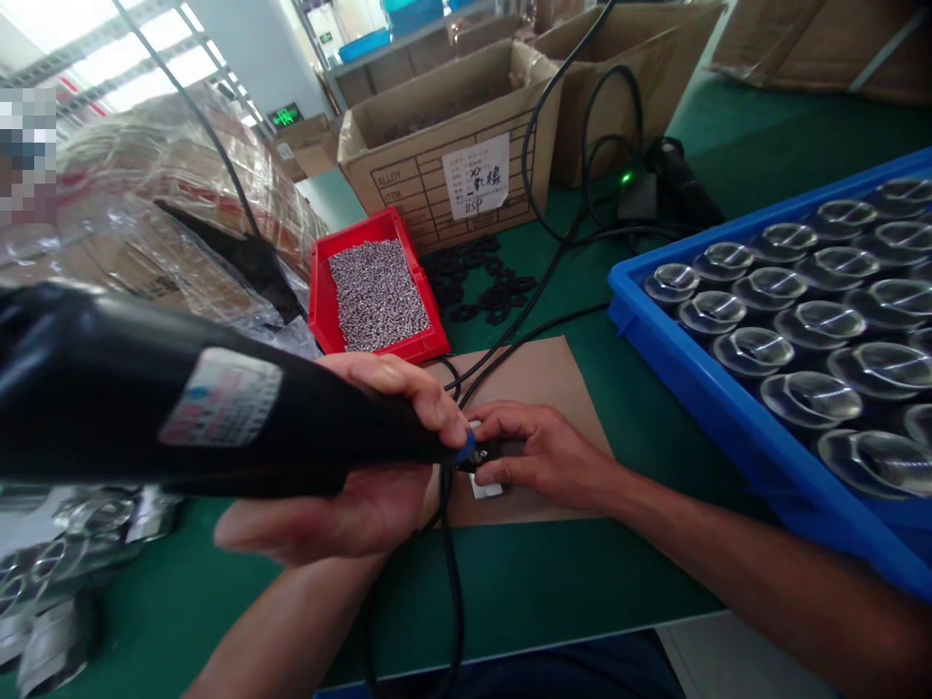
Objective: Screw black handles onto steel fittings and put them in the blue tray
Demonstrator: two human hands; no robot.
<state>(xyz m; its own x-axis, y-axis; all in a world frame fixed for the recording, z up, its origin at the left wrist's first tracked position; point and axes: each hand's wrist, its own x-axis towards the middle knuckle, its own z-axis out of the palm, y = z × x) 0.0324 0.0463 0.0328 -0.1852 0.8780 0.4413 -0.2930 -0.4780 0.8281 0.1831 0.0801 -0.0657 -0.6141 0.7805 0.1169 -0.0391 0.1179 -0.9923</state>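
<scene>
**Power screwdriver meets small part on a green bench**

A left hand (364, 466) is wrapped around a black electric screwdriver (182, 403), whose thick barrel fills the left of the head view and runs off the frame edge. Its blue-collared tip comes down on a small white part (486, 485) lying on a brown cardboard sheet (543, 379). The right hand (543, 451) rests on that sheet, fingers curled and pinching the part from its far side; most of the part is hidden beneath the fingers and the tool tip, so its shape cannot be made out.

Just beyond the cardboard sheet sits a red bin (320, 291) of small silvery screws, and beside it a scatter of black rings (484, 282) on the green table (553, 573). Right of the sheet, a blue tray (699, 388) holds rows of clear domed lenses (749, 349); the tray is cut off at the right and lower frame edges. Black cables (451, 582) cross the sheet and pass under the hands, one dropping off the near table edge.

Farther back from the sheet stands an open cardboard box (437, 146) with a handwritten label, too small to read. Left of the sheet, plastic-wrapped goods (167, 184) pile up, and blurred shiny pieces (58, 573) at the lower left cannot be identified.
</scene>
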